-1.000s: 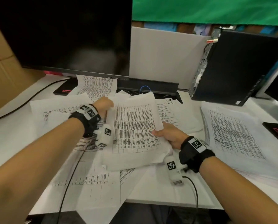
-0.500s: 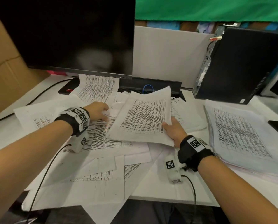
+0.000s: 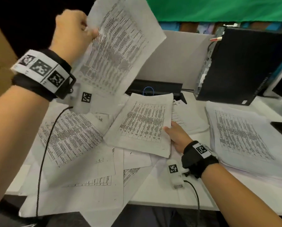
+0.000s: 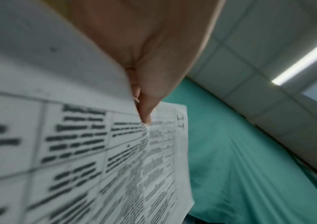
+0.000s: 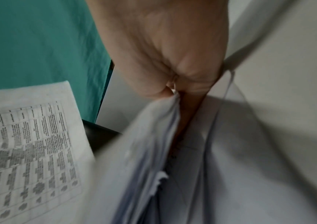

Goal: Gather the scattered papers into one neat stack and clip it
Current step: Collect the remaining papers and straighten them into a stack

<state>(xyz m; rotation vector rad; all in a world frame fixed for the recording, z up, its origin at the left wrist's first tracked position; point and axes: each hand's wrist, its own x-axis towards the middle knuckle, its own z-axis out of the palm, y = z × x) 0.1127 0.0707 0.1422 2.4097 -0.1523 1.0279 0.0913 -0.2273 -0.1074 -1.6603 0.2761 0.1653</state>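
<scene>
The white desk (image 3: 194, 199) carries loose printed papers (image 3: 74, 136) fanned across its left and middle, their long axes pointing every way. A thick pile of sheets (image 3: 245, 136) lies flat at 3 o'clock, long axis running from 11 to 5. A black computer case (image 3: 245, 63) stands at 2 o'clock behind it, a dark monitor (image 3: 30, 22) at 11. The raised sheet (image 3: 117, 46) hangs tilted above the desk, long axis from 1 to 7, printed face toward the camera. The left hand (image 3: 71, 31) pinches its left edge between thumb and fingers. The gathered bundle (image 3: 145, 125) sits mid-desk, long axis from 1 to 7, slightly lifted. The right hand (image 3: 178, 136) grips its right edge at 4 o'clock, thumb on top.
</scene>
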